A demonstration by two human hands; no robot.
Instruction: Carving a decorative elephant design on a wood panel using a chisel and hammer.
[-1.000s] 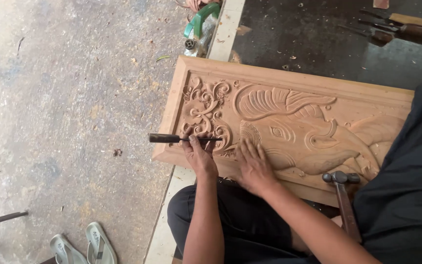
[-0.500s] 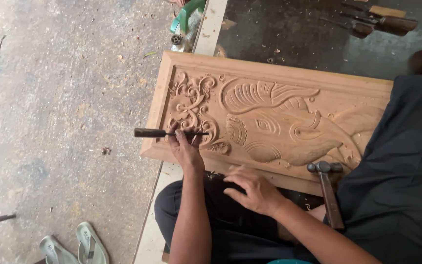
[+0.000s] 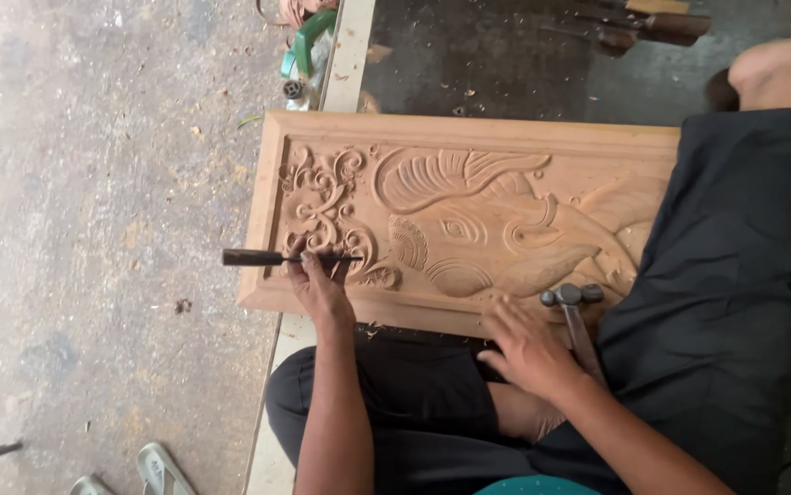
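left hand [image 3: 320,286]: fingers pinched round the metal shank of a chisel [image 3: 287,258], resting on the lower-left part of the panel
chisel: lies roughly level, dark handle sticking out left past the panel edge, blade end over the scrollwork carving
right hand [image 3: 531,346]: palm down, fingers loosely spread, tips at the panel's near edge; touching or just beside the hammer's handle, can't tell which, not wrapped round it
hammer [image 3: 576,312]: metal head resting on the panel's lower border, handle running back toward the person's lap
carved panel [image 3: 469,137]: pale wood, rectangular, raised frame; elephant head relief in the middle, floral scrolls at left; lies flat in front of the seated person, right part covered by a dark-trousered leg [image 3: 735,257]
foot [image 3: 780,73]: bare, upper right, beyond the panel's far edge
floor [image 3: 93,183]: grey concrete on the left, wood chips scattered
sandals [image 3: 143,469]: bottom left, well apart from the panel
tools [image 3: 652,27]: wooden-handled, top right on dark surface
green item [image 3: 299,50]: just beyond the panel's top-left corner, kind unclear
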